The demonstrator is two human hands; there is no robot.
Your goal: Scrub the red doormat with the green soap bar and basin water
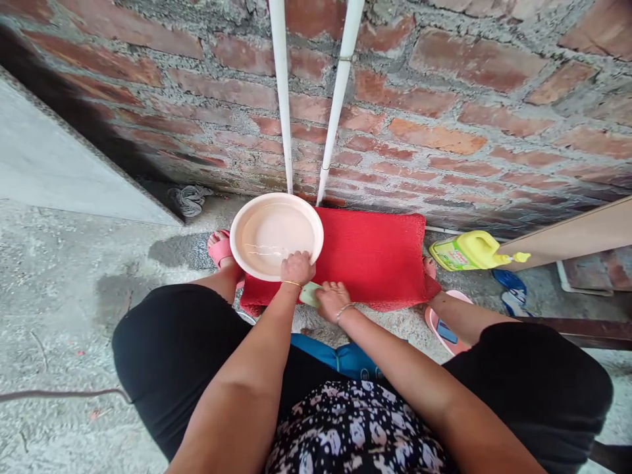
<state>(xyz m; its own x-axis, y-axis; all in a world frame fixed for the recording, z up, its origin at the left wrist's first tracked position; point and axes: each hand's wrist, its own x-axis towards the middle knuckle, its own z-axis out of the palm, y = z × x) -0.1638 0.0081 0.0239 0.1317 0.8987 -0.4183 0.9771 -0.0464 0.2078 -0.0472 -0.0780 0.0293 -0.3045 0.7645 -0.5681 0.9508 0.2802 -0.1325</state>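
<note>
A pale pink basin (236, 245) with water in it stands on the left part of a red cloth-covered block (370, 257). My left hand (297, 268) is closed at the basin's near right rim, knuckles up, its fingertips hidden. To its right, my right hand (334, 301) is closed around a pale green, smooth, flat-looking object (310, 294) at the near edge of the red cover. Only the object's left end shows, close to my left wrist, so its kind is unclear.
A yellow detergent jug (464, 251) lies tilted at the right by a board (567, 230). Two white pipes (336, 99) run down the brick wall (419, 85) behind the block. A grey rag (189, 199) lies by the slab (74, 151) at left; blue-and-white slippers (511, 289) lie at right.
</note>
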